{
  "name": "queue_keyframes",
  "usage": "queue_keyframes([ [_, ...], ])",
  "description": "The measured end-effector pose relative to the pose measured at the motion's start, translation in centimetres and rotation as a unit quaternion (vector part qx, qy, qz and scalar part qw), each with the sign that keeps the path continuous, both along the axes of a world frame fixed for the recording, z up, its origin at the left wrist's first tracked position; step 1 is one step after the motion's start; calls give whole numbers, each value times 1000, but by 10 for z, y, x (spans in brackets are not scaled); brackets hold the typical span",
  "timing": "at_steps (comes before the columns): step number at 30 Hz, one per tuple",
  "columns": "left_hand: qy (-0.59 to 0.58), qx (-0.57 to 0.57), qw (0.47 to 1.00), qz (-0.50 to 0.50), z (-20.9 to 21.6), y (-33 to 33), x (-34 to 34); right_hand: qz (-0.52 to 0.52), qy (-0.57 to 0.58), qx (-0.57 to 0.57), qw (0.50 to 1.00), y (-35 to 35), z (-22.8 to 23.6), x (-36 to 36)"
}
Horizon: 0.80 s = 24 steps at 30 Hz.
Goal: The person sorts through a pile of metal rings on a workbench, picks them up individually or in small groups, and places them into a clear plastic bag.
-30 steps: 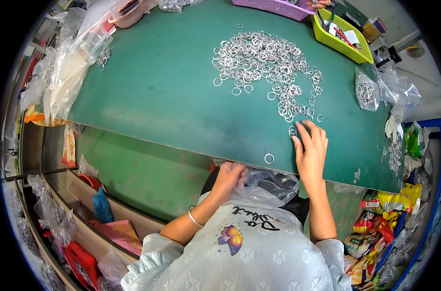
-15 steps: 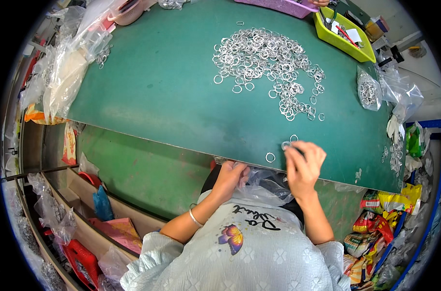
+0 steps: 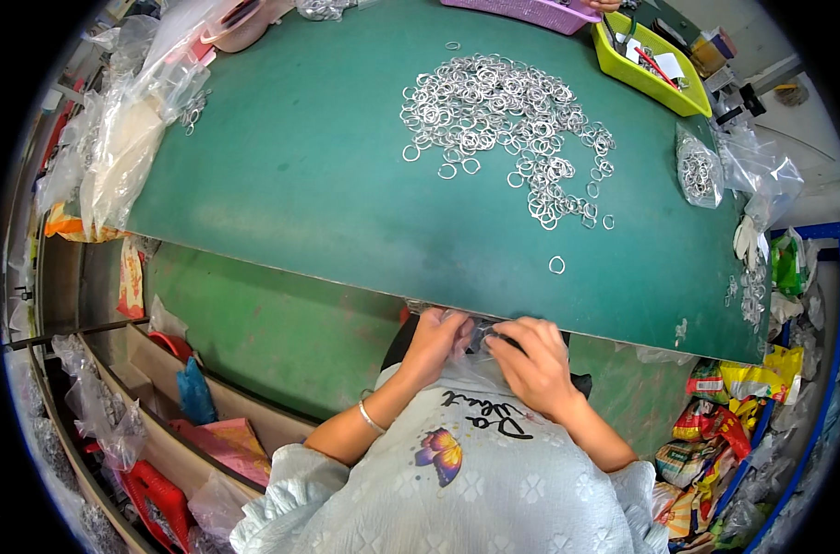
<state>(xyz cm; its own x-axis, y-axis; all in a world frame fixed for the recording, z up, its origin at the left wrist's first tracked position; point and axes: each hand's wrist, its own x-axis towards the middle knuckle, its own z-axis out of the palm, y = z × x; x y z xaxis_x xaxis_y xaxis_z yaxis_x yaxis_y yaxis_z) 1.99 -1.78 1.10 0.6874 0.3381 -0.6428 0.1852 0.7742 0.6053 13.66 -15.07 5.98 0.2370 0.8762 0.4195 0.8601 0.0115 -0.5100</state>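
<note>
At the table's front edge, my left hand (image 3: 435, 346) is closed on the gathered edge of a clear plastic bag (image 3: 480, 365) in front of my lap. My right hand (image 3: 536, 364) has come up against the bag's mouth, fingers bent and drawn together. What its fingertips hold is hidden there, though a bit of silvery shine shows between the hands. One loose metal ring (image 3: 556, 265) lies on the green table beyond my right hand. Farther off spreads a large heap of silver metal rings (image 3: 494, 102).
The green table (image 3: 290, 175) carries a yellow-green basket (image 3: 655, 83) with tools and a purple basket (image 3: 531, 13), where another person's hand (image 3: 603, 5) shows. A bag of rings (image 3: 699, 174) lies at right. Plastic bags (image 3: 124, 157) crowd the left edge; a compartmented shelf (image 3: 244, 452) stands lower left.
My right hand has moved from the tabletop, where it pinched a ring, down and left to the bag. A ring near the table edge is gone. My left hand has stayed put.
</note>
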Motion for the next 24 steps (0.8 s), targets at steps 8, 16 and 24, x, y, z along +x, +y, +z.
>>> queue_keyframes([
  [8,1,6,1000,-20,-2,1,0,-285,-74,-5,956,15,6,93],
  [16,13,-7,1000,-9,-3,1,2,-285,-66,-100,951,7,3,77],
  [24,-11,25,999,-20,-9,0,3,-204,-40,-114,971,13,6,70],
])
